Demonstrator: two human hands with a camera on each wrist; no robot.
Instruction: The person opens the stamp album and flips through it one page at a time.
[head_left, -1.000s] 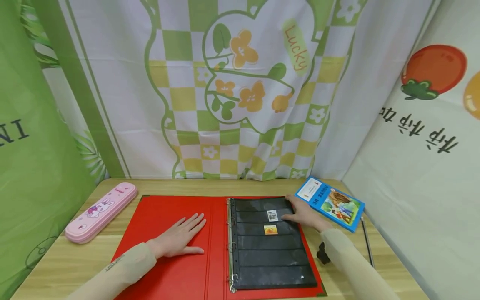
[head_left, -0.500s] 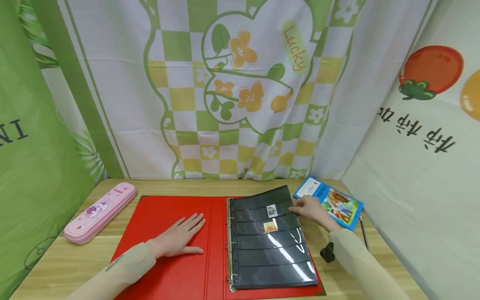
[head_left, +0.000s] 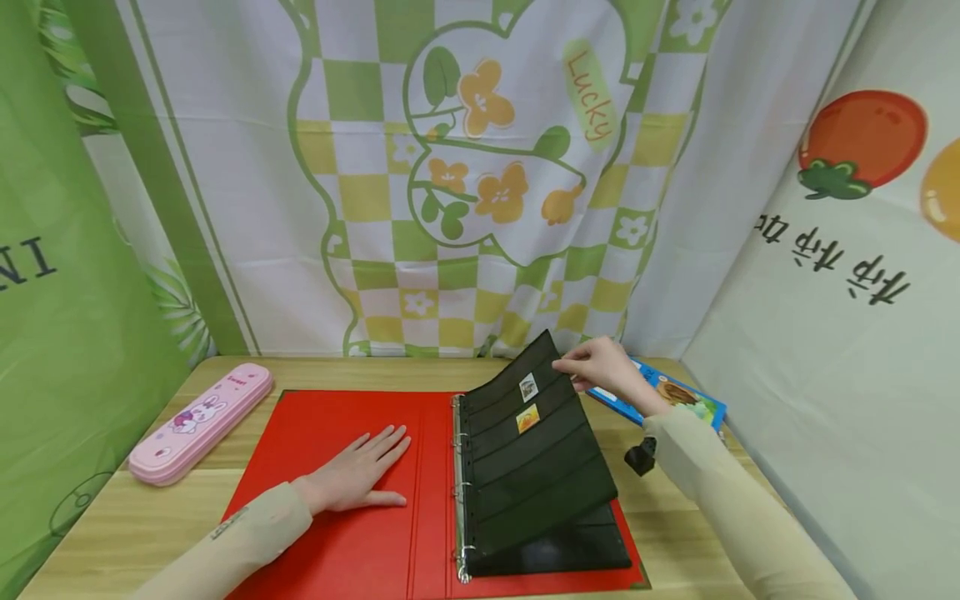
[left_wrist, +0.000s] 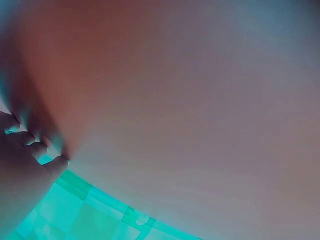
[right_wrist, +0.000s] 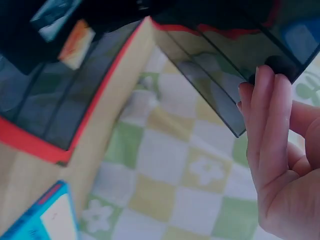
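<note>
A red ring binder (head_left: pixel 345 417) lies spread out on the table, with black pocket pages on its metal rings (head_left: pixel 458 483). My right hand (head_left: pixel 609 371) pinches the outer edge of the top black page (head_left: pixel 536 467), which is lifted and tilted toward the rings. Two stamps sit in that page's upper pockets: a grey one (head_left: pixel 528 387) and an orange one (head_left: pixel 528 418). Under it another black page (head_left: pixel 592 542) shows. On the binder's inside left cover rests my left hand (head_left: pixel 356 473), flat with fingers spread. The left wrist view is mostly blurred.
A pink pencil case (head_left: pixel 201 425) lies left of the binder. At the right, partly behind my right hand, is a blue book (head_left: pixel 693 400). A small black object (head_left: pixel 641 457) is by the right wrist. Curtains surround the wooden table (head_left: pixel 187 521).
My right hand has taken the page's outer edge and raised it, moving up and leftward. The page beneath has come into view. My left hand has stayed in place.
</note>
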